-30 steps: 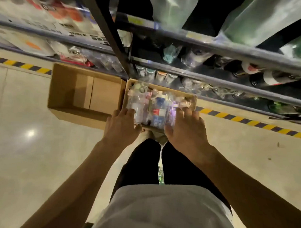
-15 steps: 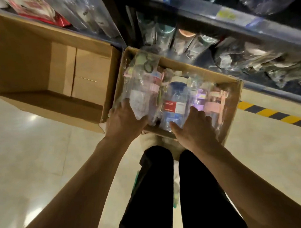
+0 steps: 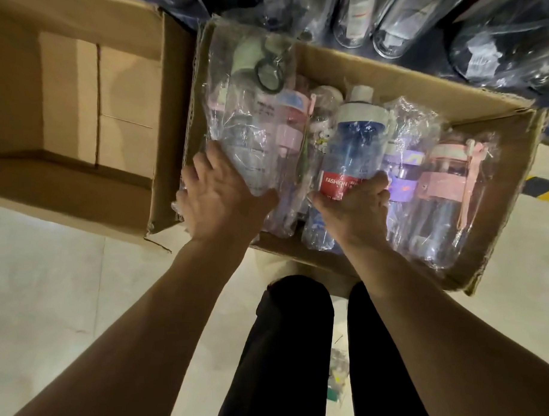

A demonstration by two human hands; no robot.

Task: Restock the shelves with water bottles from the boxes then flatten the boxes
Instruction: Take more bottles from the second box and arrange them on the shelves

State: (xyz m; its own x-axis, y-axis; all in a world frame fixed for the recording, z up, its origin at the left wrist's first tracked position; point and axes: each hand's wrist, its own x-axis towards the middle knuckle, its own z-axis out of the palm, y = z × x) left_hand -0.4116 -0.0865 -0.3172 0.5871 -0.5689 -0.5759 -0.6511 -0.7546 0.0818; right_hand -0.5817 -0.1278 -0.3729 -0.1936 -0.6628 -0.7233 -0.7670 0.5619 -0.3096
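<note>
Head: left hand (image 3: 220, 203) grips clear bottle (image 3: 244, 138), right hand (image 3: 357, 210) blue bottle (image 3: 353, 145).

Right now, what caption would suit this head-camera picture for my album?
Left hand grips a clear wrapped bottle, right hand a blue bottle, both in a cardboard box.

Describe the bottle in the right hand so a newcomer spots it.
Start at the cardboard box of wrapped bottles. The blue bottle lies centrally, gripped by the right hand. Unlike the clear bottle in the left hand or the purple bottle and pink bottle to its right, it bears a red FASHION label.
</note>
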